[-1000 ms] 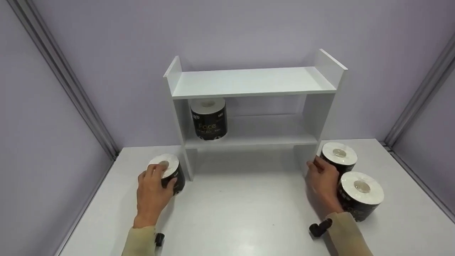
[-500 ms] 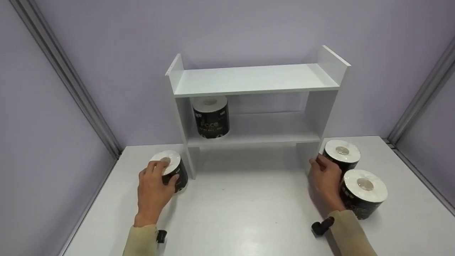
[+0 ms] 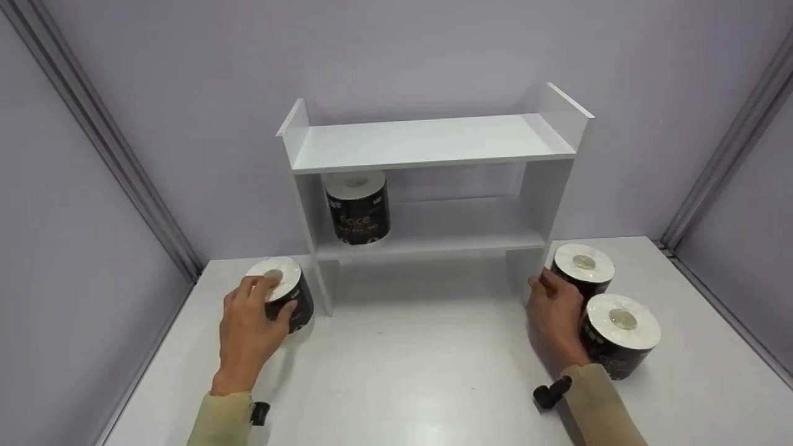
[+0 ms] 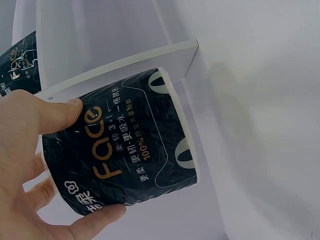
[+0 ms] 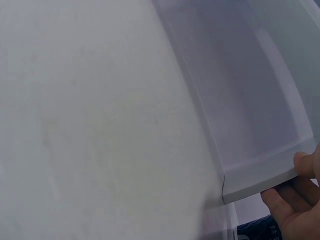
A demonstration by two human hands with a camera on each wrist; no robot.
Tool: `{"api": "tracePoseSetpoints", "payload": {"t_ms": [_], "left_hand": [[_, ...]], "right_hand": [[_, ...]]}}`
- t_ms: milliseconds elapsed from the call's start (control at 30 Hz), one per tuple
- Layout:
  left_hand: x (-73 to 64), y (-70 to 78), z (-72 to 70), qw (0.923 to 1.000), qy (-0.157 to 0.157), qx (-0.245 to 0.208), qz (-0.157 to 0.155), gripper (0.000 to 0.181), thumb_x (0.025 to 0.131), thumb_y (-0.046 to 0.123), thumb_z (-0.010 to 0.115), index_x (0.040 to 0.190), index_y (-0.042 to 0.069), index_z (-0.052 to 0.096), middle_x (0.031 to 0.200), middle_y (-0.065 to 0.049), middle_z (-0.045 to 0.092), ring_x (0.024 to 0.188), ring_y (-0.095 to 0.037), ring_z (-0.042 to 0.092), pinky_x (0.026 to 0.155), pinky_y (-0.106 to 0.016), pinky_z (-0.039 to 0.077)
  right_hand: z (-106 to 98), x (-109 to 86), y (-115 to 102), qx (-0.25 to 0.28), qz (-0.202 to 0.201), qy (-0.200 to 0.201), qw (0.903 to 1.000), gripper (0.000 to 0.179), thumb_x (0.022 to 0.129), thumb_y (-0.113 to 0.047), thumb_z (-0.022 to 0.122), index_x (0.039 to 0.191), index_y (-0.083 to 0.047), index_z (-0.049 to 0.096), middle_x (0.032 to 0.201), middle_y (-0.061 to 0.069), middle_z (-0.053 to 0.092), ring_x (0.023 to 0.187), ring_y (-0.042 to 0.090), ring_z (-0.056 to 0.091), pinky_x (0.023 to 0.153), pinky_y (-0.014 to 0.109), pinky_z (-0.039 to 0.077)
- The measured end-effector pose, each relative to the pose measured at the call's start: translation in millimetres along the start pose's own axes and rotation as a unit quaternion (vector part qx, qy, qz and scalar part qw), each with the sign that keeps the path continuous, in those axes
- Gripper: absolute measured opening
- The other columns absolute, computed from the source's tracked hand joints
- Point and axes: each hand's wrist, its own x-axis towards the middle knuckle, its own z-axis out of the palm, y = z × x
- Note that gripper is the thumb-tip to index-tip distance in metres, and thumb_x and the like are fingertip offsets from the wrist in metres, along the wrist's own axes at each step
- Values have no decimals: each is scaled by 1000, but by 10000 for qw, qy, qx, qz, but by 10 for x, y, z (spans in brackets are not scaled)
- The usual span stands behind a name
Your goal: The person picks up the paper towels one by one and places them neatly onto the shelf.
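Note:
At the left of the white shelf unit (image 3: 433,141), my left hand (image 3: 248,328) grips a toilet roll (image 3: 300,306) in a black "Face" wrapper. In the left wrist view the thumb (image 4: 62,116) presses one side of the roll, with fingers round the opposite side. My right hand (image 3: 557,316) pinches the front edge of the unit's right side panel (image 5: 262,187) low down, thumb on the inner face and fingers on the outer. Two more toilet rolls, a rear one (image 3: 582,263) and a nearer one (image 3: 622,322), stand upright just right of this hand.
Another toilet roll (image 3: 358,214) stands at the left end of the middle shelf. The unit stands on a white table (image 3: 403,371) before a pale wall (image 3: 433,49). Grey metal posts (image 3: 124,167) run along the corners at both sides.
In the head view, the left hand and its roll have shifted slightly left and up relative to the shelf unit. The right hand keeps its pinch on the side panel; the camera view has shifted slightly.

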Motion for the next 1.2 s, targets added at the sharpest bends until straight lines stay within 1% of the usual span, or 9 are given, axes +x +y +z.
{"api": "tracePoseSetpoints", "payload": {"t_ms": [133,367,533,633,767,867,1000,1067,1200], "left_hand": [[-15,-19,-51,10000,44,-40,-6,47,84,12,93,124,3,70,126,-19,65,117,-54,61,91,-64,55],[9,-11,-92,9999,72,-157,13,45,83,11,93,121,3,71,123,-19,66,116,-54,61,96,-63,53],[-19,-16,-95,9998,58,-198,49,50,82,11,94,126,5,71,122,-18,66,115,-54,61,95,-63,53],[-35,-12,-94,9998,48,-151,79,49,82,12,94,124,5,72,123,-17,67,117,-53,61,95,-63,54],[-42,-2,-93,9999,17,-81,137,45,82,14,95,120,6,73,124,-16,67,119,-53,61,94,-63,54],[-43,1,-99,9998,12,-64,179,45,82,15,95,121,7,73,124,-15,67,119,-52,61,93,-63,55],[-52,7,-128,9998,59,-33,211,46,80,15,96,120,8,74,122,-14,68,119,-52,62,92,-63,56],[-56,12,-150,9997,77,-27,230,46,80,15,96,120,8,74,122,-13,68,118,-52,62,92,-63,56],[-55,26,-199,9996,113,-20,249,45,80,15,96,119,8,74,121,-14,69,117,-51,63,90,-63,56]], "right_hand": [[28,5,-24,28,-40,-76,10000,41,110,-22,61,150,-17,63,138,14,72,124,27,69,102,43,59],[6,-30,-61,520,340,-262,9977,44,111,-27,59,155,-26,57,148,10,66,136,27,63,108,40,58],[21,-51,-41,761,429,-262,9958,43,112,-25,58,154,-25,58,150,12,64,138,26,61,111,38,56],[22,-43,-23,535,188,-187,9982,41,111,-21,58,152,-22,61,145,13,67,133,27,64,105,37,59],[6,-24,-11,-10,-239,10,9997,40,109,-18,59,149,-18,64,139,13,72,126,26,68,100,40,60],[-5,-19,-10,-76,-244,3,9997,41,110,-19,58,150,-17,63,140,14,71,126,26,68,100,38,60],[-10,-21,-4,-115,-234,23,9997,39,110,-17,58,148,-15,65,137,13,73,125,25,69,92,23,58],[-7,-27,-5,-108,-206,38,9997,39,109,-17,58,148,-16,66,137,12,73,124,25,69,89,19,58],[1,-39,-15,128,-17,-73,9999,41,110,-20,58,151,-20,63,143,12,70,129,25,66,96,27,60]]}}
